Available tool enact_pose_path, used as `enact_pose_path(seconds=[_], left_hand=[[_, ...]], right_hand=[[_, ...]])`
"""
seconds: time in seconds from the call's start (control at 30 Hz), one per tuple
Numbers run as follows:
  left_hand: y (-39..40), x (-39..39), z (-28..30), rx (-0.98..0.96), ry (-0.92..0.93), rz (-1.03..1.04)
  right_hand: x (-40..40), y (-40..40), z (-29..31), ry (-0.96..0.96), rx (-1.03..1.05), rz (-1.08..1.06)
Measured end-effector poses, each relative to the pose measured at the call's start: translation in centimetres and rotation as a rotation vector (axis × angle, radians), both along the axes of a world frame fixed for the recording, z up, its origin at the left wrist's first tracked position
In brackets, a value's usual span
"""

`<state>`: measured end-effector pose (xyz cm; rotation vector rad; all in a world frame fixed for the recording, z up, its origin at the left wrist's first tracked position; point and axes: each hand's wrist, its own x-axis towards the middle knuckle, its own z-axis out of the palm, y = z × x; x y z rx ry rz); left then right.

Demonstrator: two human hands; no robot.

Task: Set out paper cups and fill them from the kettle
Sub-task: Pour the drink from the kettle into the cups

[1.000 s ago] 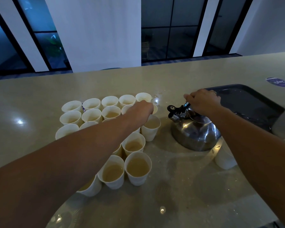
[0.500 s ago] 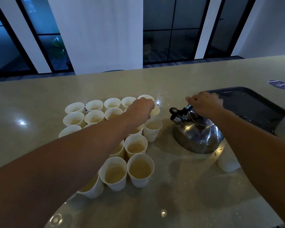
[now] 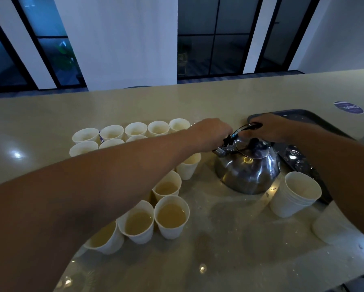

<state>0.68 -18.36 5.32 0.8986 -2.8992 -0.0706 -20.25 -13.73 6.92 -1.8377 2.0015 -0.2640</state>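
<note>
Dark windows and a white pillar stand behind the beige table [image 3: 219,239], which carries a cluster of paper cups [image 3: 170,218] at left. The near cups hold yellowish liquid; fill level in the far row cannot be judged. The steel kettle [image 3: 248,167] stands upright on the table, just right of the cups, beside a dark tray [image 3: 303,114]. A stack of spare cups [image 3: 296,194] sits near the kettle. The right hand [image 3: 269,127] grips the kettle handle, fingers curled round it. The left hand [image 3: 210,131] reaches to the spout area; its finger state cannot be told. Step in hand: preparing to pour. Next move likely requires lifting the kettle and tilting the spout over an unfilled cup without knocking neighbours
</note>
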Motion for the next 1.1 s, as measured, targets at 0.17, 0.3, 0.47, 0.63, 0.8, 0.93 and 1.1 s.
enact_pose_path(seconds=[0.17,0.3,0.47,0.63,0.8,0.93,1.1], left_hand=[[-1.3,-1.5,0.6,0.081,-0.045,-0.013],[-1.5,-2.3,0.6,0.128,0.011,0.061],[-1.6,-2.7,0.1,0.111,0.008,0.093],[-1.4,-3.0,0.3,0.03,-0.027,0.093],[-1.1,-3.3,0.3,-0.056,-0.074,0.082],[-0.9,-3.2,0.5,-0.056,-0.098,0.088],[-0.7,-3.3,2.5,0.022,-0.125,0.039]], right_hand=[[0.2,0.3,-0.5,-0.076,-0.028,-0.026],[0.5,0.5,-1.0,-0.142,-0.083,-0.068],[0.2,0.5,-1.5,-0.165,-0.081,-0.093],[0.1,0.6,-1.4,-0.146,-0.089,-0.101],[0.1,0.8,-1.5,-0.135,-0.102,-0.106],[0.1,0.8,-1.2,-0.104,-0.081,-0.096],[0.2,1.9,1.6,0.038,-0.001,-0.062]])
